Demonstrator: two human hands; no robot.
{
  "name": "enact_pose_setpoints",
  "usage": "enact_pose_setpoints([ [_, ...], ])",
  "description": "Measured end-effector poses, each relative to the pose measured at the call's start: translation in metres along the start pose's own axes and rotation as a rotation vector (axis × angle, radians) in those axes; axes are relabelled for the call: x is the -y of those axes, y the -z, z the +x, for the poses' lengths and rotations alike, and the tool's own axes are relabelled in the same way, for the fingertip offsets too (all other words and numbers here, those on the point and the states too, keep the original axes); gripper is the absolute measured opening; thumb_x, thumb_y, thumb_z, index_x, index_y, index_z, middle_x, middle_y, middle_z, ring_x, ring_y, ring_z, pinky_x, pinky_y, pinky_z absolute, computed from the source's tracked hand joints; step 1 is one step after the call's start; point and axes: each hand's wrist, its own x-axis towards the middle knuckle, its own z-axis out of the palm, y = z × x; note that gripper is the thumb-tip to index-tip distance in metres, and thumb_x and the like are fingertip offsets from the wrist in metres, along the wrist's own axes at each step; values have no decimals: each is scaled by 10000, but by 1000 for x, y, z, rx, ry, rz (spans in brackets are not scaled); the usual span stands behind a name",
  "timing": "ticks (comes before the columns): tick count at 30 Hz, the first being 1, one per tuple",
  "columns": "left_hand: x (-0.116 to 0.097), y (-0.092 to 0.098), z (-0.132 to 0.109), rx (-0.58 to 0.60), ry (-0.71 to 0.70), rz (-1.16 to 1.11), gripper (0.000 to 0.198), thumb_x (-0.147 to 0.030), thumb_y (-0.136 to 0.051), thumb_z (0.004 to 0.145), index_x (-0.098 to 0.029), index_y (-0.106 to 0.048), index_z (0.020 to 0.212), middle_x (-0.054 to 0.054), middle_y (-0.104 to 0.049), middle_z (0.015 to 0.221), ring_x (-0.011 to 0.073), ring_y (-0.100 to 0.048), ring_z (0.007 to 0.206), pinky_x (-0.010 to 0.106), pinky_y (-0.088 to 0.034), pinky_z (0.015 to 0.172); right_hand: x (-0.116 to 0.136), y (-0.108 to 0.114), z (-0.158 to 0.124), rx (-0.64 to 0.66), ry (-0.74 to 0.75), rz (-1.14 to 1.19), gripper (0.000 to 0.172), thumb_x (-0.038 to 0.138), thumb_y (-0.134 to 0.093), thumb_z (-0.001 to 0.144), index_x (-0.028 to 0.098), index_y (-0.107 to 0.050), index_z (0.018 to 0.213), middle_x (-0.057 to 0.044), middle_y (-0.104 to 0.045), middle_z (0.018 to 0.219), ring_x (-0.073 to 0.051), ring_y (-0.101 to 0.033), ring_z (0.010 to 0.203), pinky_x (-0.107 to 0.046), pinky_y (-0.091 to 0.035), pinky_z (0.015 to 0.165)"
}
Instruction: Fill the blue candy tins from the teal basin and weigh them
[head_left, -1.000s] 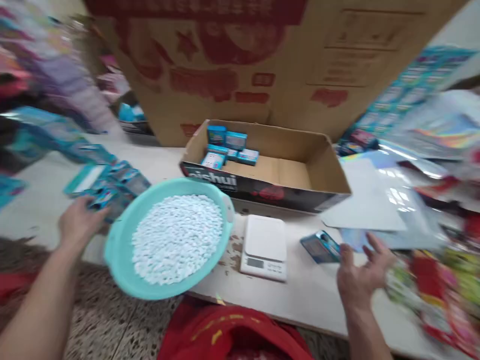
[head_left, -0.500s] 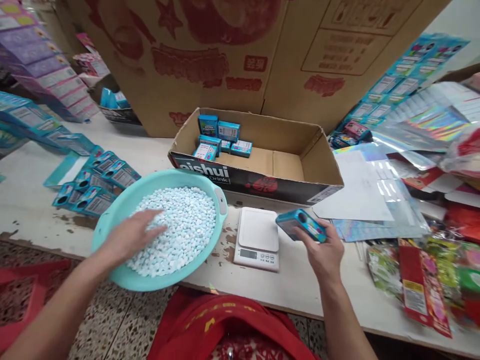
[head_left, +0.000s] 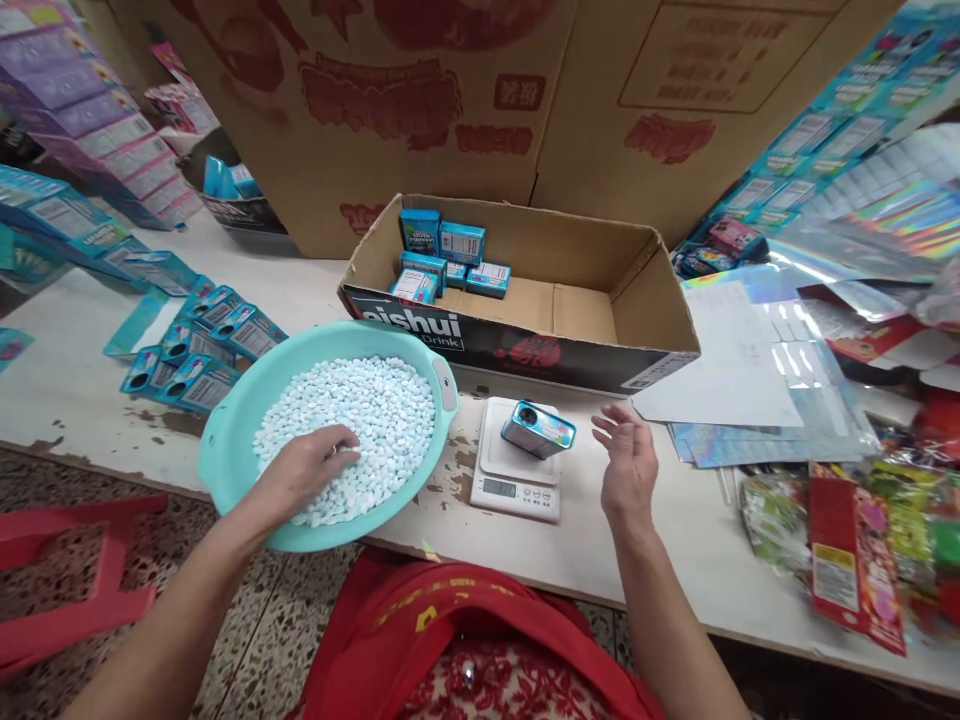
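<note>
My left hand (head_left: 311, 470) is down among the small pale candies (head_left: 390, 410) in the turquoise plastic basin (head_left: 217, 470), its fingers curled in a pinch on some of them. Right of the basin, a small blue box (head_left: 538, 430) lies on the white kitchen scale (head_left: 517, 490), a round dark hole showing on its upper face. My right hand (head_left: 628, 460) is just right of that box, apart from it, with fingers loosely spread and nothing in them. The digits on the scale's display are too small to read.
Behind the scale stands an open carton (head_left: 585, 310) with several blue boxes at its left end. More blue boxes with holes (head_left: 202, 350) are left of the basin. Shiny sheets (head_left: 727, 360) and candy packets (head_left: 855, 560) lie at right. A red stool (head_left: 82, 580) stands below left.
My right hand has set the blue box on the scale and let go of it. In the basin, my left hand has moved right and its fingers have curled into the candies.
</note>
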Motion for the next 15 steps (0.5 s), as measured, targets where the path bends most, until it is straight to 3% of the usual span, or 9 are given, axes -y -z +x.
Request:
enact_pose_setpoints([
  [3, -1, 3, 1, -117, 130, -291, 289, -476, -663, 701, -209, -649, 812, 19, -620, 728, 184, -537, 673, 248, -403, 576, -4, 13, -2, -90, -72, -18, 508, 617, -523, 840, 160, -574, 1058, -121, -623, 1109, -210, -641, 927, -420, -501, 840],
  [6, -6, 8, 2, -231, 249, -852, 331, -360, -799, 572, -171, -638, 791, 15, -579, 707, 134, -504, 625, 203, -410, 510, -9, 21, -5, -122, -90, -49, 493, 609, -545, 827, 156, -589, 1018, -109, -641, 1055, -203, -643, 900, -407, -503, 826],
  [9, -13, 16, 3, -295, 345, -1291, 285, -276, -782, 612, -163, -636, 830, 17, -573, 727, 92, -489, 601, 143, -391, 457, -12, 21, -8, -116, -108, -52, 478, 601, -562, 815, 158, -600, 992, -100, -654, 1020, -199, -644, 888, -411, -503, 833],
  [12, -19, 21, 3, -310, 436, -1350, 167, -271, -672, 751, -159, -642, 870, 28, -573, 734, 67, -450, 535, 118, -323, 382, -11, 16, -9, -97, -118, -35, 468, 592, -580, 805, 158, -612, 979, -97, -663, 1000, -198, -647, 883, -416, -502, 842],
  [15, -19, 20, 3, -270, 418, -1298, 153, -259, -664, 748, -149, -639, 851, 20, -540, 700, 61, -420, 498, 119, -268, 349, -8, 10, -9, -69, -119, -37, 469, 592, -571, 811, 156, -619, 975, -99, -668, 996, -203, -651, 890, -418, -505, 843],
])
